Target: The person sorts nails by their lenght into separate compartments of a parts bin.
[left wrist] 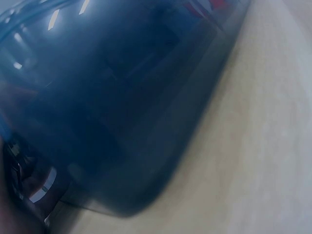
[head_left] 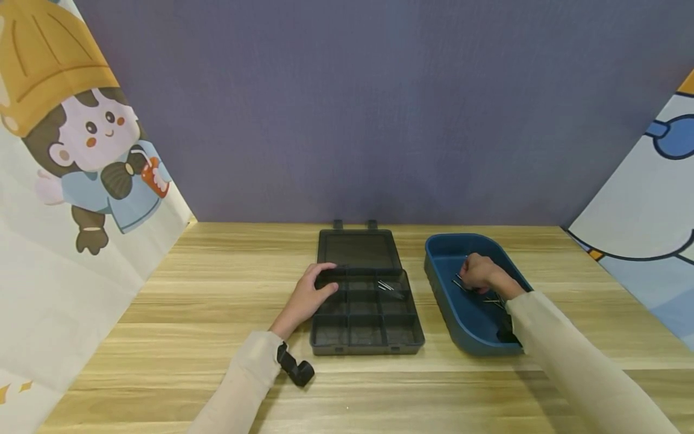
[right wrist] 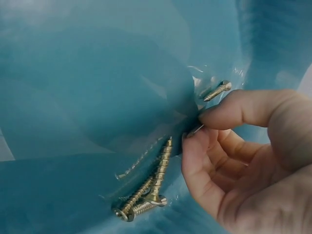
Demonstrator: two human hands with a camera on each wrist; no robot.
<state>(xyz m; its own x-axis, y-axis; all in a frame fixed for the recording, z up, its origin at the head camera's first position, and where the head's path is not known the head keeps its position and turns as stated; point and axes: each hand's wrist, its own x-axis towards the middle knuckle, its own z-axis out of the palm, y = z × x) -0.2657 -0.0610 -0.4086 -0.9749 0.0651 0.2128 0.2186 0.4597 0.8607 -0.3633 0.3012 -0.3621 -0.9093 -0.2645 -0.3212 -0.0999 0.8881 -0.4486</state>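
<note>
My left hand (head_left: 306, 298) rests at the left edge of a dark see-through compartment box (head_left: 367, 349), thumb and forefinger spread apart over its left compartments. The box's lid (head_left: 358, 248) lies folded back behind it. Several thin silver metal pieces (head_left: 385, 286) lie in the back right compartment. My right hand (head_left: 479, 272) is down inside a blue tray (head_left: 452, 310), thumb and forefinger pinching a thin metal piece (right wrist: 196, 130), mostly hidden by the fingertips. Below the fingers, several brass-coloured screws (right wrist: 146, 192) lie in a heap; another screw (right wrist: 218, 91) lies beyond the thumb.
Both containers stand on a wood-grain table (head_left: 217, 283), the tray right of the box with a narrow gap between. A grey-purple panel (head_left: 347, 120) rises behind. A black device (head_left: 295, 366) is strapped to the left wrist. Glossy dark plastic (left wrist: 122, 107) fills much of the left wrist view.
</note>
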